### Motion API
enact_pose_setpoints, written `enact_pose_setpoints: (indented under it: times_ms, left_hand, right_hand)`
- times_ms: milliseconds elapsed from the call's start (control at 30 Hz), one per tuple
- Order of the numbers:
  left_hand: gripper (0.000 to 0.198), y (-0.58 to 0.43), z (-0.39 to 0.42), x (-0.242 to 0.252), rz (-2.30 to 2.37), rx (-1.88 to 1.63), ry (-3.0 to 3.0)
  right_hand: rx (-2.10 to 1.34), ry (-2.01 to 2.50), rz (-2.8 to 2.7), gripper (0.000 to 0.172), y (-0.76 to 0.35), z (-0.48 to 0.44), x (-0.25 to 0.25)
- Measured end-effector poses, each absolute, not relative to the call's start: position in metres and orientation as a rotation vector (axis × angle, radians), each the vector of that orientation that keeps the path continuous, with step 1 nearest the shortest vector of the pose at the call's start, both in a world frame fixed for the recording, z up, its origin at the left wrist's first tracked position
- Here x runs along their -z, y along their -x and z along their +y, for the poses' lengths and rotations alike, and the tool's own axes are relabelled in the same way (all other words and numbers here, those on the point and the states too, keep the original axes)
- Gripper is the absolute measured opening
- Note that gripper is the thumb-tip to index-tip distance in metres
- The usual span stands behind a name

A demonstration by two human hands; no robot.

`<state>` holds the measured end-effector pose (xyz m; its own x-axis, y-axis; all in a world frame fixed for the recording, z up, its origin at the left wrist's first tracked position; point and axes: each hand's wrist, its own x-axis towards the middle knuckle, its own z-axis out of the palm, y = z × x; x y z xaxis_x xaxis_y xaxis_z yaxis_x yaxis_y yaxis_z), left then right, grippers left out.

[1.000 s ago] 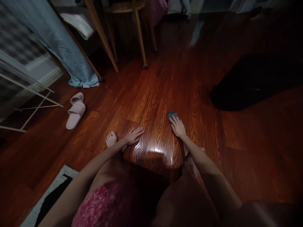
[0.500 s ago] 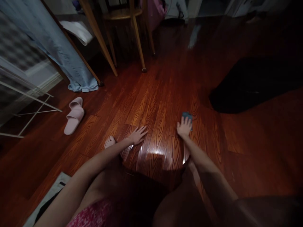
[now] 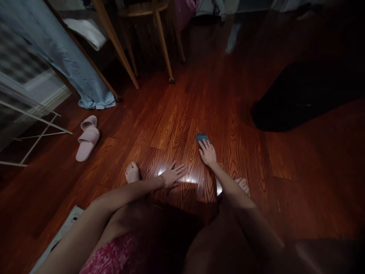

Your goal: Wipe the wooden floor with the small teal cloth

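Wood-plank floor (image 3: 185,95), dark and glossy; over it the right hand (image 3: 208,153), nearer of the two, fingers loosely spread and unclenched, covering the near part of a small blue pad (image 3: 200,137), which juts ahead and slightly left, long axis hard to tell. Left hand (image 3: 172,176) farther off, splayed, palm down, holding nothing visible. Count: two bare feet (image 3: 132,173), two hands, one pad
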<state>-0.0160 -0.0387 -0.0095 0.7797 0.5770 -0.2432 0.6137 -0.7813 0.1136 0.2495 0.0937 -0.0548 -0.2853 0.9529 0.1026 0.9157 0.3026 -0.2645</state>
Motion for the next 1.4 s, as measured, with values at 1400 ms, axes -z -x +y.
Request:
enact_pose_setpoints:
  times_ms: [1400]
  left_hand:
    - [0.051,0.006,-0.028,0.008,0.447,0.110,-2.804]
  right_hand:
    - [-0.294,1.786,-2.259,0.078,-0.282,0.073,0.040]
